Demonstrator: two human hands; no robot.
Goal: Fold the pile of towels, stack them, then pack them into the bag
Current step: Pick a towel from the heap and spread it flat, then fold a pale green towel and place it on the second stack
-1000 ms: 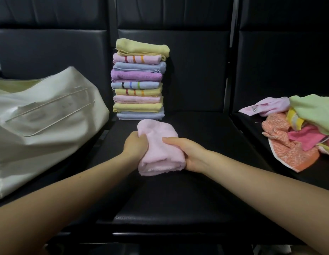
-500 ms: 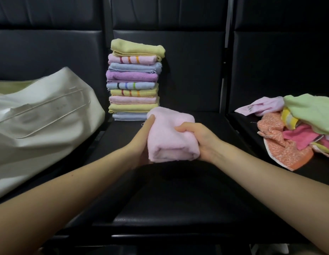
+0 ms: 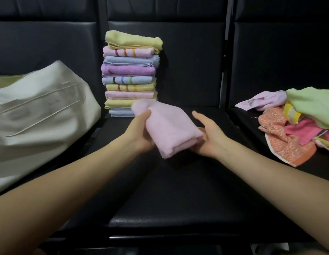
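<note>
A folded pink towel is held above the middle black seat. My left hand grips its left edge, thumb over the top. My right hand lies under its right end with the palm up and fingers straight, thumb off the cloth. Behind it, a tall stack of folded towels stands against the seat back, a yellow one on top. The cream bag lies on the left seat. A pile of unfolded towels covers the right seat.
The black seat cushion stretches in front of my hands to its front edge. Padded seat backs close off the far side. A gap with an armrest bar separates the middle seat from the right one.
The folded pink towel has been lifted off the seat and tilted toward the stack. My right hand has let go its grip and now lies flat beneath the towel.
</note>
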